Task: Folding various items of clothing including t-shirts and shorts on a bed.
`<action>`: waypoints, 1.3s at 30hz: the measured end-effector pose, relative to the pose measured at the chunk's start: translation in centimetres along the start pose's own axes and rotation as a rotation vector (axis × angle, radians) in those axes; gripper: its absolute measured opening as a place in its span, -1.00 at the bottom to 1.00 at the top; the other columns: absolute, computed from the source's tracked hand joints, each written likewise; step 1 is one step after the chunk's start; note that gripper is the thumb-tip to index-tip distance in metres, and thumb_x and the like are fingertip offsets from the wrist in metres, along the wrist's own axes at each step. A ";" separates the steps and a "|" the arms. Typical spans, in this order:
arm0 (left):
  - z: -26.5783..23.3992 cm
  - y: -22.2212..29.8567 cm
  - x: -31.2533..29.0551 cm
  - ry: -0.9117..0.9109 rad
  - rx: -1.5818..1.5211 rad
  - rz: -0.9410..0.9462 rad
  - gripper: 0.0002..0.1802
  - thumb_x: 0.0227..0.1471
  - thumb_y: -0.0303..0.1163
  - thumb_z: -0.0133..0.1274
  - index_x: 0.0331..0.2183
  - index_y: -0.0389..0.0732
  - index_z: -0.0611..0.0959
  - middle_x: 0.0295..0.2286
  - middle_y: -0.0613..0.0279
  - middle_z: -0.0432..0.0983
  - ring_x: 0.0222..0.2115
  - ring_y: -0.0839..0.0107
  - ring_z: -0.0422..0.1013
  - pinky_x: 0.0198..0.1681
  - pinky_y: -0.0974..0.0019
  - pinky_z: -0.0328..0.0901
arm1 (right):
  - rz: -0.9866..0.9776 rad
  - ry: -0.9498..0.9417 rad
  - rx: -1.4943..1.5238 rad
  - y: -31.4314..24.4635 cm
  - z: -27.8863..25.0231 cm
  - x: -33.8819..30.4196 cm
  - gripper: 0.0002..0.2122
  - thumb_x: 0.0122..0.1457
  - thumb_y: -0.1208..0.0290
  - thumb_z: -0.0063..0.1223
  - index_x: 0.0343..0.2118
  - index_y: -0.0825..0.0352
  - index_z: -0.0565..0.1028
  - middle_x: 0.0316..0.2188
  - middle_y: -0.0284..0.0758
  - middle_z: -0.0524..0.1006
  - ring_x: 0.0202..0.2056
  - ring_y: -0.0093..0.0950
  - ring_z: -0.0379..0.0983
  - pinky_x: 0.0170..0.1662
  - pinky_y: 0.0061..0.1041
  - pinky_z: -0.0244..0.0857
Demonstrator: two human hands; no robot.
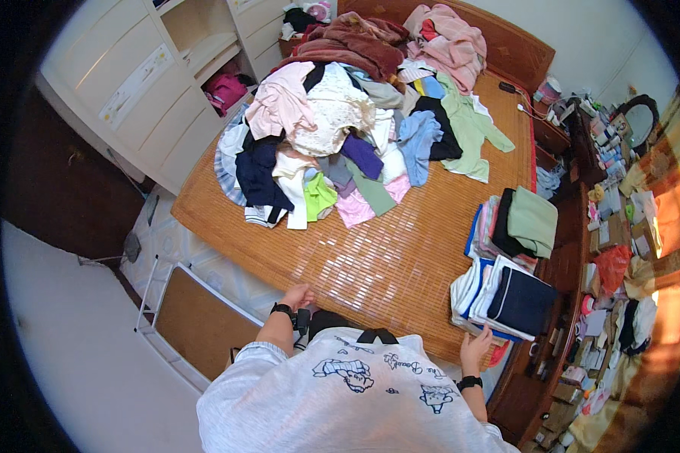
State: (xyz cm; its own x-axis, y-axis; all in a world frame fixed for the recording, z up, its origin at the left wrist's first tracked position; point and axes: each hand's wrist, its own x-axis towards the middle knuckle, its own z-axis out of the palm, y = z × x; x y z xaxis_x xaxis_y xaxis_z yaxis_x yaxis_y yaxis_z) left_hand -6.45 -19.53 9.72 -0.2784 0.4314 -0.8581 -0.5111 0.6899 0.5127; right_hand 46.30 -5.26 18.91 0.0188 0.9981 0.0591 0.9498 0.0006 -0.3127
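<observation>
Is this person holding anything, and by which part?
The left hand holds nothing visible; the right hand touches the nearer folded-clothes stack at its near edge, grip unclear.

So the bedroom's pretty packed. Big bed with a brown slatted mat (363, 260) and a wooden headboard (525, 47), cream wardrobe (132, 79) on the left with some open shelves (204, 47), then a dark brown door (68, 177). Pale floor tiles (166, 235), plain white walls (608, 34). Right side's a dark wood cabinet (570, 226), a cluttered oval mirror (641, 121) corner, and a yellowish curtain (666, 160) with bright orange sunlight blazing beside it.
</observation>
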 end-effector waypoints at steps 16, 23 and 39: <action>-7.1 20.4 9.7 -0.161 0.276 0.322 -0.71 0.04 -0.20 -0.11 -0.37 -0.25 0.47 -0.55 0.29 0.42 -0.63 0.58 0.33 -0.62 0.53 0.24 | 0.602 -0.773 0.494 -8.4 10.0 -7.8 -0.60 -0.03 0.36 0.03 -0.13 0.38 0.25 -0.38 -0.21 0.40 -0.46 -0.40 0.40 -0.44 -0.48 0.31; -4.3 33.2 17.2 -0.118 0.271 0.501 -0.70 -0.01 -0.22 -0.03 -0.22 -0.15 0.46 -0.41 0.39 0.40 -0.49 0.58 0.31 -0.49 0.50 0.23 | 0.939 -0.735 0.641 -10.9 6.5 -14.3 -0.76 0.05 0.36 -0.13 -0.26 0.38 0.38 -0.40 -0.24 0.44 -0.53 -0.43 0.41 -0.52 -0.53 0.29; -0.8 40.7 18.1 -0.164 -0.138 0.657 -0.73 -0.01 -0.50 -0.09 -0.18 -0.20 0.49 -0.63 0.46 0.26 -0.68 0.66 0.12 -0.63 0.59 0.08 | 1.276 -0.720 0.814 -10.8 2.2 -24.1 -0.83 0.01 0.46 -0.16 -0.38 0.39 0.43 -0.54 -0.30 0.44 -0.52 -0.48 0.36 -0.51 -0.58 0.26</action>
State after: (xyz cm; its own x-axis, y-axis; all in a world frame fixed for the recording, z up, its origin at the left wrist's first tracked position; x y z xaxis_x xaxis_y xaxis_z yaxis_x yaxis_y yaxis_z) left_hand -32.98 15.90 15.01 -0.4446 0.8246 -0.3499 -0.3802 0.1799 0.9072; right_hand 34.92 -29.16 18.81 0.2420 0.2073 -0.9479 0.0372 -0.9782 -0.2044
